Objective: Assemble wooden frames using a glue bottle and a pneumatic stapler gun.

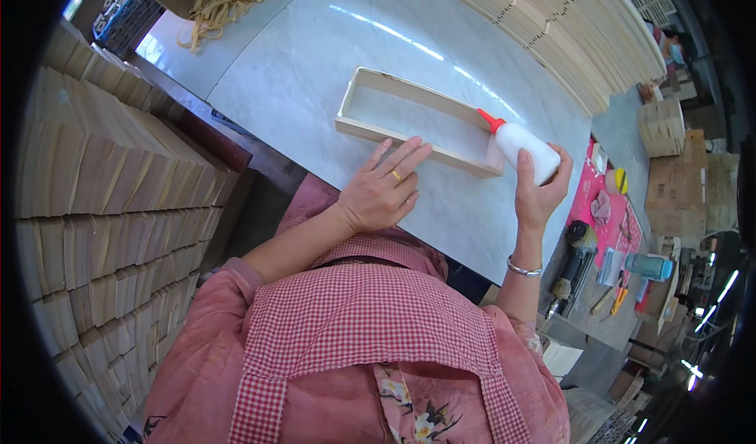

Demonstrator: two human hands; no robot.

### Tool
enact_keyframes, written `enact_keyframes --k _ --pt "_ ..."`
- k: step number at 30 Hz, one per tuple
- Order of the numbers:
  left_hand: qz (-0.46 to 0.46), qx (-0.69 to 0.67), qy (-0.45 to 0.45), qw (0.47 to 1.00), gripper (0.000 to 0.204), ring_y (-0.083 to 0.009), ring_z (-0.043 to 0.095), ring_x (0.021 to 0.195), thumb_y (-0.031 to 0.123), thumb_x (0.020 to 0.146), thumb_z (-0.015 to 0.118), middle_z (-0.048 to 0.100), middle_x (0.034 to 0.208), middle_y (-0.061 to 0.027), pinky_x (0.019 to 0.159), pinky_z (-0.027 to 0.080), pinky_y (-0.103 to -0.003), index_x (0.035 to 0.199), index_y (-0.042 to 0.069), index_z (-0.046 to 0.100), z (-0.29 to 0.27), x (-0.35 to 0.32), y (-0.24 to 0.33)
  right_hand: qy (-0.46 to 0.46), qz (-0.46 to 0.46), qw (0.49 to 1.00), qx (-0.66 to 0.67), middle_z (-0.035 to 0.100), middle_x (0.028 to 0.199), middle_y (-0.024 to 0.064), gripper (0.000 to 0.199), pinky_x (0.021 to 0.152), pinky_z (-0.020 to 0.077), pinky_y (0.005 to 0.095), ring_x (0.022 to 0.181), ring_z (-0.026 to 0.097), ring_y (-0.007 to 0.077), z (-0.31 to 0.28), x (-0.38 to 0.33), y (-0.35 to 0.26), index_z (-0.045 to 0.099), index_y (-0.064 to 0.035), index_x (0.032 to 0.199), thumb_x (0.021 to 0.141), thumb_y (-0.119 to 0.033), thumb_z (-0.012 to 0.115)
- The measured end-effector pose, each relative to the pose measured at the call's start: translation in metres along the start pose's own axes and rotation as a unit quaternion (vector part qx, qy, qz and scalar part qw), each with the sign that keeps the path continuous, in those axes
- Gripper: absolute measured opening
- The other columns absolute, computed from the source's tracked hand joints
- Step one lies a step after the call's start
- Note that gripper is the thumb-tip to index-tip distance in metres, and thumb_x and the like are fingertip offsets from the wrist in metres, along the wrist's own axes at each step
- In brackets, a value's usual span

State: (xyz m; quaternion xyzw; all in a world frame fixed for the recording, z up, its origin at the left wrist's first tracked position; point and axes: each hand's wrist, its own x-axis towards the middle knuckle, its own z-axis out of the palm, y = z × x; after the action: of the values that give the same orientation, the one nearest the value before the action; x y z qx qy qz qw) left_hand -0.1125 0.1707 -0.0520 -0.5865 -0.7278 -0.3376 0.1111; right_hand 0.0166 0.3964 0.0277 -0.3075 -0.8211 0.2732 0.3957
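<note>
A long, narrow wooden frame (425, 152), without a bottom, lies on the pale, glossy tabletop (303, 78). My left hand (383, 188) rests its outstretched fingertips on the frame's near side; a ring sits on one finger. My right hand (542, 180) is wrapped round a white glue bottle (526, 146) with a red nozzle. The bottle is tilted, its tip pointing left at the far side of the frame near the right end. Whether the tip touches the wood, I cannot tell.
Stacked wooden strips (563, 30) line the far right. A container of tan bands (228, 3) stands far left. Tall stacks of wooden boards (102, 144) rise at my left. A power tool (573, 263), a blue-green bottle (649, 267) and a yellow tape roll (617, 181) lie at right.
</note>
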Motion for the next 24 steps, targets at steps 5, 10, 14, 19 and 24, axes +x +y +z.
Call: enact_keyframes --k 5,10,14,19,24 --pt "-0.004 0.0 -0.004 1.0 0.016 -0.0302 0.034 0.151 0.018 0.089 0.064 0.04 0.159 -0.0159 0.123 0.025 -0.05 0.091 0.002 0.064 0.002 0.0 0.001 0.026 0.002 0.999 -0.025 0.065 0.108 0.0143 0.046 0.08 0.0537 0.0354 0.091 0.064 0.0261 -0.018 -0.001 0.015 0.055 -0.0045 0.121 0.085 -0.021 0.079" --pt "-0.006 0.002 -0.001 1.0 0.017 -0.0297 0.034 0.151 0.018 0.089 0.065 0.04 0.159 -0.0148 0.123 0.024 -0.049 0.091 0.002 0.064 0.005 -0.001 0.0 0.047 0.002 0.998 -0.041 0.065 0.108 0.0146 0.046 0.08 0.0539 0.0358 0.091 0.064 0.026 -0.028 -0.001 0.023 0.056 -0.0041 0.121 0.085 -0.02 0.079" --pt "-0.009 0.005 -0.007 1.0 0.017 -0.0292 0.033 0.151 0.019 0.088 0.065 0.04 0.16 -0.014 0.123 0.024 -0.049 0.092 0.002 0.064 0.006 -0.001 0.002 0.059 0.01 0.997 -0.051 0.065 0.109 0.0147 0.045 0.081 0.054 0.0361 0.092 0.064 0.026 -0.034 -0.003 0.025 0.056 -0.0036 0.12 0.085 -0.02 0.079" --pt "-0.012 0.011 -0.011 1.0 0.016 -0.029 0.033 0.151 0.018 0.088 0.066 0.039 0.16 -0.0139 0.123 0.025 -0.049 0.091 0.002 0.064 0.004 0.0 0.004 0.059 0.014 0.997 -0.051 0.065 0.108 0.0145 0.044 0.081 0.0534 0.036 0.092 0.063 0.0262 -0.044 -0.01 0.026 0.057 -0.003 0.119 0.085 -0.019 0.079" --pt "-0.009 0.011 -0.008 1.0 0.016 -0.0289 0.033 0.152 0.018 0.087 0.067 0.039 0.16 -0.0136 0.123 0.025 -0.049 0.091 0.003 0.064 0.006 -0.002 0.002 0.032 0.029 0.998 -0.048 0.065 0.108 0.0143 0.043 0.082 0.0527 0.0356 0.091 0.063 0.0257 -0.064 -0.028 0.02 0.057 -0.0026 0.119 0.085 -0.018 0.079"
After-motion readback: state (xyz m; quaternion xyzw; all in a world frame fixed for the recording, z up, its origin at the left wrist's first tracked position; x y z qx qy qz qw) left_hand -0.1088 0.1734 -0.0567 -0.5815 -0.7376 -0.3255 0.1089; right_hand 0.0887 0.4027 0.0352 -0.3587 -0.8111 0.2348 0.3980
